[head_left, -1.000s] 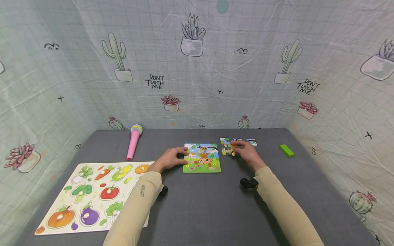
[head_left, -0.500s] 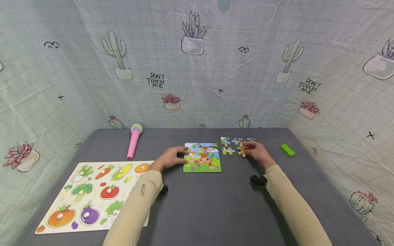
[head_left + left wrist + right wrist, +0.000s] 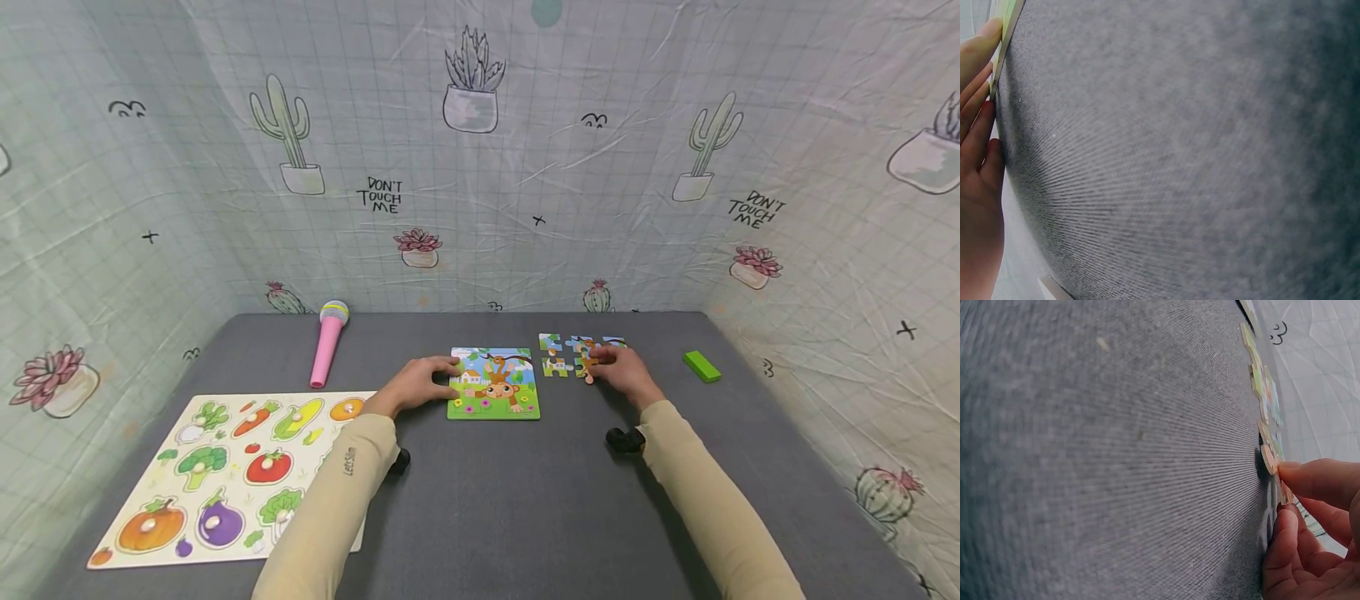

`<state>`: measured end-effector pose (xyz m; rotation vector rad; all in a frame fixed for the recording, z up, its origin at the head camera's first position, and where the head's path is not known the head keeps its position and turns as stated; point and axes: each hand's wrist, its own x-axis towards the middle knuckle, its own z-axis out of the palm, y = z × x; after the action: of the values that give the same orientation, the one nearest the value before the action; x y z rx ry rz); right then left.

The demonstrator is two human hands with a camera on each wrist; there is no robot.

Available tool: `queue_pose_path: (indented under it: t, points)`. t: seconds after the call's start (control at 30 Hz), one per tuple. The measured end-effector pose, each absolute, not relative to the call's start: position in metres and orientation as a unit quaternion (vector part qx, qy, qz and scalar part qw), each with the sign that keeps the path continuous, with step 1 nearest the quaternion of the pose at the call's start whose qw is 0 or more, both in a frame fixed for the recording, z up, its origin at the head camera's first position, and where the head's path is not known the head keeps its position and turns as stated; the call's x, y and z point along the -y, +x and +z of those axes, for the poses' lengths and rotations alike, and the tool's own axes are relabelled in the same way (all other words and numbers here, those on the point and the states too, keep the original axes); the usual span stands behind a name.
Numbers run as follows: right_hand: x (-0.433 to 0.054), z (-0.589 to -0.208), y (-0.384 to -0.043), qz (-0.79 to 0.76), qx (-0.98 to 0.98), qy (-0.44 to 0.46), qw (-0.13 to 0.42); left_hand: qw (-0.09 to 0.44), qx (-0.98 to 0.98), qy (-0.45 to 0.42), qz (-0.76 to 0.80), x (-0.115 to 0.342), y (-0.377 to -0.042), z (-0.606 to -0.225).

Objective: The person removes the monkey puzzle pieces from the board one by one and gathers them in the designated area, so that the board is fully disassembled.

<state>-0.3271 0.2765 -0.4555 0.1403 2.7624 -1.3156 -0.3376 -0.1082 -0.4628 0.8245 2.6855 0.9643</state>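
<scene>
My left hand [image 3: 416, 386] rests at the left edge of a square puzzle board [image 3: 497, 404] with a monkey picture, thumb and fingers spread along that edge. In the left wrist view its thumb [image 3: 990, 28] touches the board's rim. Right of the board, my right hand [image 3: 630, 372] pinches a brown-and-green jigsaw piece [image 3: 582, 367] between thumb and fingers, low over the table. The right wrist view shows the thumb [image 3: 1319, 478] on this piece, partly covering it. Several loose pieces lie around it: a house piece [image 3: 555, 367] just left and a top row behind.
A cream vegetable peg board [image 3: 232, 500] lies at left, partly under my left forearm. Behind it is a pink toy microphone [image 3: 326, 354]. A green block [image 3: 702, 367] lies at right. A printed cloth backdrop [image 3: 495, 167] surrounds the grey table [image 3: 495, 517].
My right hand moves right with the jigsaw piece, off the house piece, then slightly back left, so the piece stands close beside it. My left hand and the puzzle board stay put.
</scene>
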Motion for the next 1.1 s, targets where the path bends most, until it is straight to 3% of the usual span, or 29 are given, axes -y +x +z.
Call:
queue_pose_path:
  t: [1.1]
  points:
    - [-0.2743,-0.4578,-0.3265,-0.414,-0.908,0.058,0.035,0.078,-0.902,0.280,0.321,0.1072,-0.3374,-0.4648]
